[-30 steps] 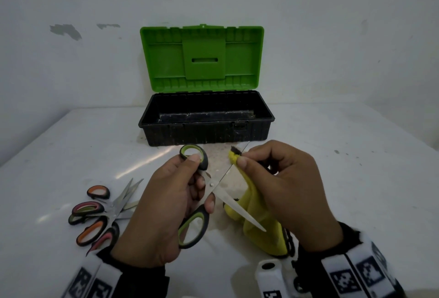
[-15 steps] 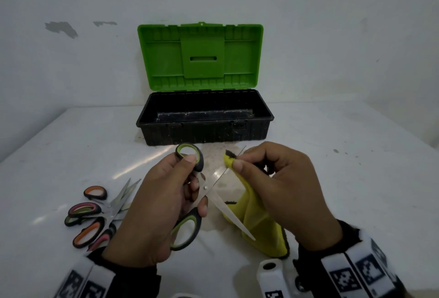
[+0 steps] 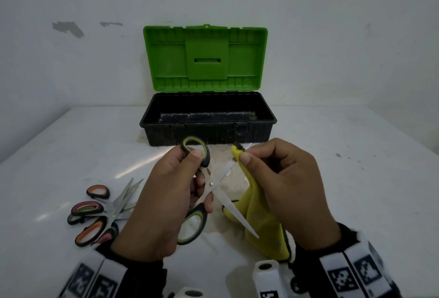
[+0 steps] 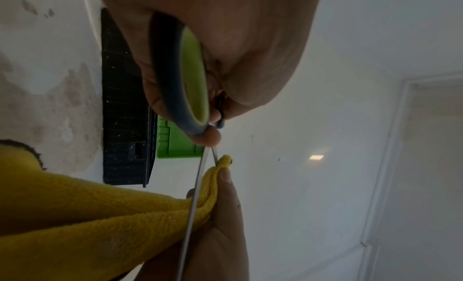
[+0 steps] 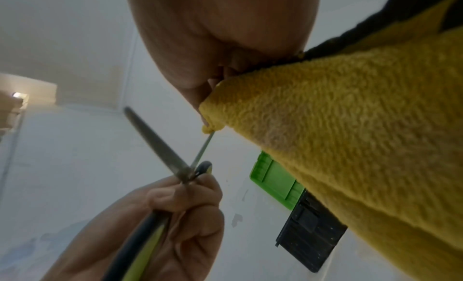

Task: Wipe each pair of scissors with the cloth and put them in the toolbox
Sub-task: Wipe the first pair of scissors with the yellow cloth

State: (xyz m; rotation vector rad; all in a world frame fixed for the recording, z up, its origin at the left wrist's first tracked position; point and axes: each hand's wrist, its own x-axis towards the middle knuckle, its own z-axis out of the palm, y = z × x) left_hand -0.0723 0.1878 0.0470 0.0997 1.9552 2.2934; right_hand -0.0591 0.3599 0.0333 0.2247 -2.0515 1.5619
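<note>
The worktop (image 3: 332, 179) carries everything. Beyond both hands stands the toolbox (image 3: 209, 131), lid up; no scissors show in the part of its black tray that the head view reveals, so by that view none has been put away yet.

The cloth (image 3: 259, 217), yellow, hangs from the right hand (image 3: 287, 193), whose thumb and fingers pinch a fold of it round the far blade near its tip; the wrist views show that blade running into the fold.

The left hand (image 3: 164, 200) is curled round the scissors (image 3: 215, 185), the green-handled pair, thumb pressed on the far loop and fingers closed about the pivot, blades spread wide, the near blade pointing down in front of the cloth.

Left of the left hand, the pile (image 3: 99, 212) of orange- and pink-handled scissors lies on the worktop, untouched, so it seems: this looks like the first pair, with one blade under the cloth, the other blade and the whole pile to follow.

Against the earlier frames little differs: both grips are the same, and the cloth pinch sits at almost the same spot near the tip, hands and scissors barely shifted in the view.
</note>
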